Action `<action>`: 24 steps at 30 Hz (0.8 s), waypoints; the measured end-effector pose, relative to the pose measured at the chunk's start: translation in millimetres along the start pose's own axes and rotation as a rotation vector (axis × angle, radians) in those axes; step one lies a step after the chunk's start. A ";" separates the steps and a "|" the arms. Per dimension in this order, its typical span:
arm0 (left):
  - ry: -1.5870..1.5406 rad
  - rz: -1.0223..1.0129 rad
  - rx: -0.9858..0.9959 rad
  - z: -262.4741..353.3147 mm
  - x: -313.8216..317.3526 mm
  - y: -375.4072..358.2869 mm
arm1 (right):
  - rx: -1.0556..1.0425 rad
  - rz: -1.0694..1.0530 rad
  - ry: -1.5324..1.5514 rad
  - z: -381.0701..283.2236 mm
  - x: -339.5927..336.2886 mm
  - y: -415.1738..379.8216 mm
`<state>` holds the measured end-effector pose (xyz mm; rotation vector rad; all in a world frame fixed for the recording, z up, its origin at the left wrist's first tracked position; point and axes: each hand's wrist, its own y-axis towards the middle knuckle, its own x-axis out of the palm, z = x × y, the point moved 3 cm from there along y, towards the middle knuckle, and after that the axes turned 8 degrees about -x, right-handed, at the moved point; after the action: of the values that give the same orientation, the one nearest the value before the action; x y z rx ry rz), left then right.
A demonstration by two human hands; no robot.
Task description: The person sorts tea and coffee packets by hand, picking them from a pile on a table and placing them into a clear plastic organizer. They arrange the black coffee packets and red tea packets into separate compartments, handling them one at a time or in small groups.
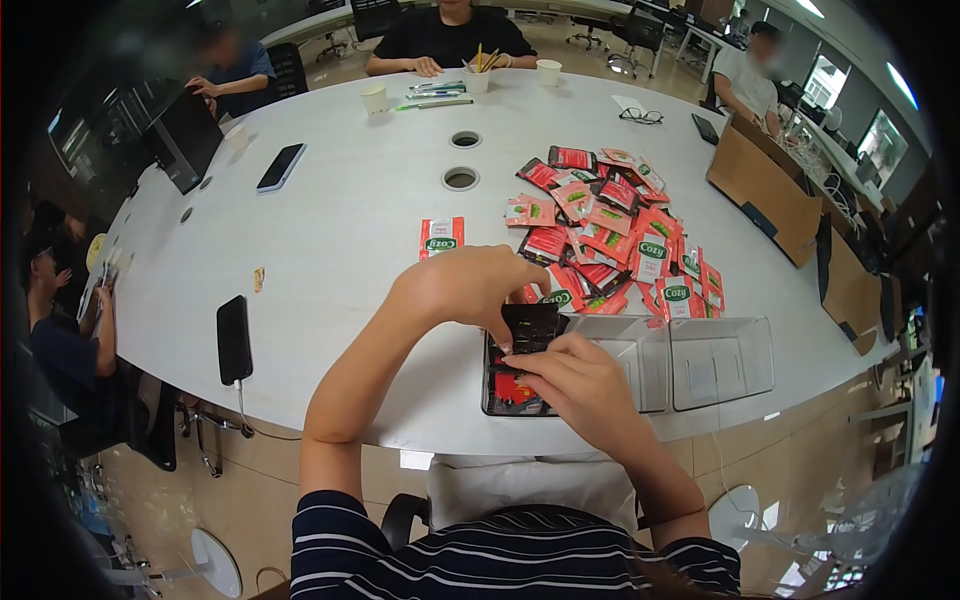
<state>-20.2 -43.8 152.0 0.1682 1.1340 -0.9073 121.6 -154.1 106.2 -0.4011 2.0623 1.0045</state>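
Observation:
A clear plastic box (488, 390) near the table's front edge contains black and red sachets (516, 392). Over its back part, my left hand (470, 285) curls with thumb and fingers around dark sachets (535, 322). My right hand (580, 385) reaches in from the right, its fingers pressed together at the sachets beside my left thumb; what they pinch is hidden. Behind the box is a heap of red and pink Cozy sachets (605, 240), partly covered by my left fingers. One single Cozy sachet (442, 236) lies left of the heap.
Two clear bins (640, 375) (735, 370) adjoin the box on the right. Phones (234, 340) (281, 168), paper cups (374, 98), pens (437, 103), glasses (642, 117) and cardboard boxes (765, 185) are on the table. Several people sit around it.

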 end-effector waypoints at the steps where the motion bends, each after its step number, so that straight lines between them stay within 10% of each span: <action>1: 0.004 0.026 0.009 -2.3 -1.2 -1.1 | -0.037 0.032 -0.017 2.4 -3.0 -1.4; 24: 0.318 0.156 -0.012 16.2 12.6 -12.9 | 0.261 -0.154 -0.306 22.8 6.9 4.3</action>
<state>-16.2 -67.7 152.9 0.3968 1.3991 -0.7502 126.6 -133.4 94.6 -0.2482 1.8235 0.6497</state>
